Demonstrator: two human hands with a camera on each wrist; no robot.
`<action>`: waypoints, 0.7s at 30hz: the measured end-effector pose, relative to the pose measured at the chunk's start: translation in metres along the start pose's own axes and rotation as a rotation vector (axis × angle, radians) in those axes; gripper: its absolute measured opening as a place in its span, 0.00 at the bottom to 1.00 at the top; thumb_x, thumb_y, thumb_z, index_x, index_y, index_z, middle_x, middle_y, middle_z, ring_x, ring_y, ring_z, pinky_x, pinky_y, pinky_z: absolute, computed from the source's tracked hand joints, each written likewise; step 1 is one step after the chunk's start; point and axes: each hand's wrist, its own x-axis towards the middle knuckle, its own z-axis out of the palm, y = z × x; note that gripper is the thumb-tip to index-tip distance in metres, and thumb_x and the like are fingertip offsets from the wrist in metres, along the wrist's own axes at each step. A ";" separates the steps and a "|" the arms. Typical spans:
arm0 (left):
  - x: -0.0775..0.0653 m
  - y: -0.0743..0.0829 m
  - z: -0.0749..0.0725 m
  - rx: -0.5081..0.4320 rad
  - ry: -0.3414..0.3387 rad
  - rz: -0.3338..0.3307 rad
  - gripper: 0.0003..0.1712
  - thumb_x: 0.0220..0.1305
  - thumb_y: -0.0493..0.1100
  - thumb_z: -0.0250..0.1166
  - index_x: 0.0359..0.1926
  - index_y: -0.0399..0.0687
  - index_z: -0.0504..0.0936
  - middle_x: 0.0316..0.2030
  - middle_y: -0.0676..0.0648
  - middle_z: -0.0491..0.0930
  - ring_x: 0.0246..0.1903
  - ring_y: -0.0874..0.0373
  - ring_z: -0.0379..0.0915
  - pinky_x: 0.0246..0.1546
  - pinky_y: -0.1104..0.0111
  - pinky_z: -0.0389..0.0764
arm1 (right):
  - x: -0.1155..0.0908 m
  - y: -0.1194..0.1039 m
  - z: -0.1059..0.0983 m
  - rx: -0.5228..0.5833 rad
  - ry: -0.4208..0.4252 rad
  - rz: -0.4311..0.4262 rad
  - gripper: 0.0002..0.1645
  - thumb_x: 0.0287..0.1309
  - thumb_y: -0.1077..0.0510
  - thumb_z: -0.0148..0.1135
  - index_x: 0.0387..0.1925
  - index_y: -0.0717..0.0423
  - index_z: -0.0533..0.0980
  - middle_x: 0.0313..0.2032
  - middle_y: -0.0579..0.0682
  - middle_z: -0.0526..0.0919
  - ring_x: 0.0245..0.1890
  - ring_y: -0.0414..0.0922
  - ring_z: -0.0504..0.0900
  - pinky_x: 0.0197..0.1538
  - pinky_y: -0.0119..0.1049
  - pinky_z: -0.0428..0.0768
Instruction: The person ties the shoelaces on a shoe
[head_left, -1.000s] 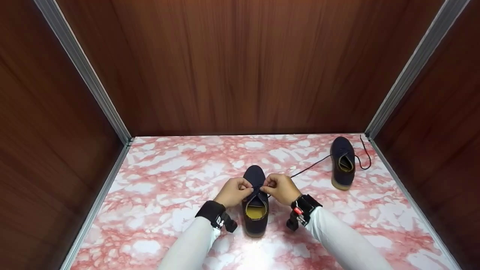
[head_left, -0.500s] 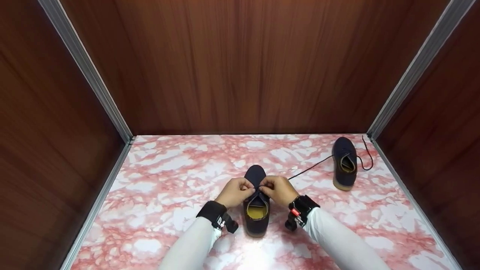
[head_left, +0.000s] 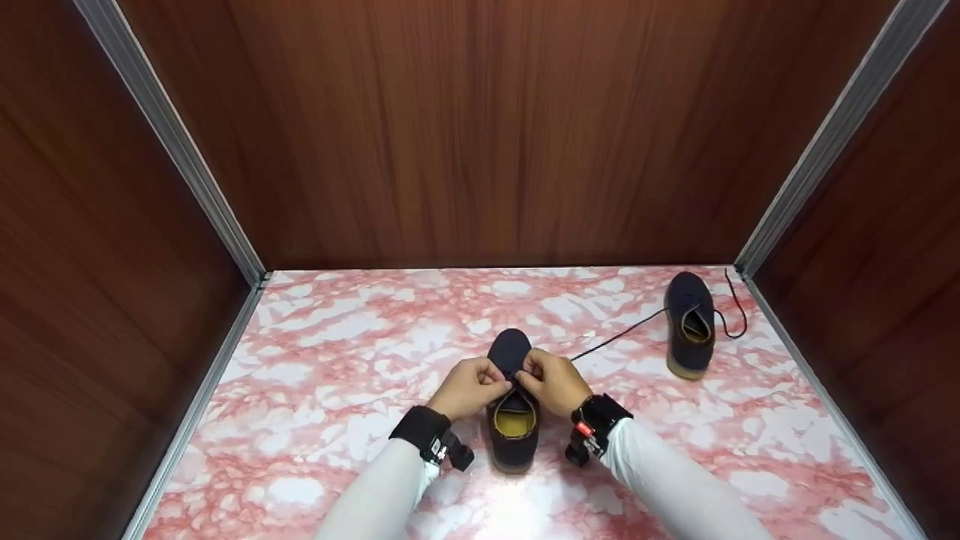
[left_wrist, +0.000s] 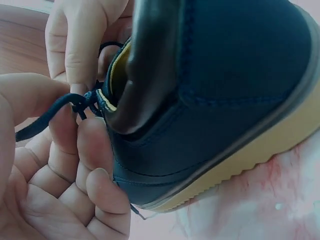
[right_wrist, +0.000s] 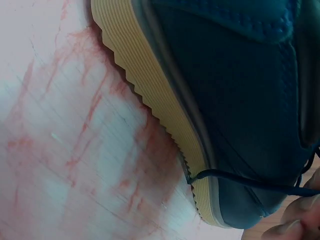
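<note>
A dark navy shoe (head_left: 510, 346) with a yellow insole and tan sole stands upright, toe pointing away. My left hand (head_left: 466, 386) is at the left of its lacing, thumb and fingers pinching the dark shoelace (left_wrist: 42, 125) just by the knot (left_wrist: 90, 99). From the other side my right hand (head_left: 556, 381) pinches at the same knot, its fingertips almost meeting the left ones. In the right wrist view a lace end (right_wrist: 245, 181) runs from the right fingers (right_wrist: 300, 220) down across the shoe's side to its sole.
A matching shoe (head_left: 686, 291) stands at the back right, one loose lace (head_left: 622, 334) stretching toward my right hand and another (head_left: 739, 300) curling to its right. The table (head_left: 300, 420) has a red-and-white marbled top. Brown wood-look panels (head_left: 480, 135) enclose the back and both sides.
Both hands stay at the shoe's lacing. The right hand has shifted slightly left, bringing the fingertips of both hands closer together. The second shoe has not moved.
</note>
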 end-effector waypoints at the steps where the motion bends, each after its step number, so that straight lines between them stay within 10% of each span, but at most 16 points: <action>1: -0.001 0.000 0.000 0.000 -0.001 0.002 0.08 0.66 0.44 0.70 0.34 0.46 0.82 0.20 0.59 0.76 0.20 0.67 0.70 0.22 0.75 0.70 | 0.000 0.000 0.000 0.007 -0.005 0.001 0.13 0.61 0.60 0.72 0.28 0.52 0.74 0.20 0.38 0.69 0.22 0.34 0.68 0.30 0.27 0.66; 12: -0.006 -0.001 0.001 0.009 0.000 -0.010 0.07 0.65 0.44 0.71 0.35 0.47 0.83 0.22 0.58 0.77 0.18 0.67 0.70 0.22 0.75 0.74 | -0.004 0.007 -0.019 0.276 -0.240 0.097 0.05 0.63 0.64 0.68 0.39 0.59 0.79 0.28 0.47 0.82 0.25 0.36 0.78 0.26 0.27 0.75; 21: -0.009 0.002 0.003 0.037 0.006 0.013 0.07 0.65 0.44 0.72 0.36 0.47 0.83 0.22 0.59 0.76 0.17 0.67 0.69 0.21 0.76 0.72 | -0.008 0.006 -0.020 0.323 -0.206 0.121 0.06 0.66 0.61 0.69 0.36 0.58 0.79 0.26 0.47 0.81 0.21 0.42 0.78 0.22 0.26 0.75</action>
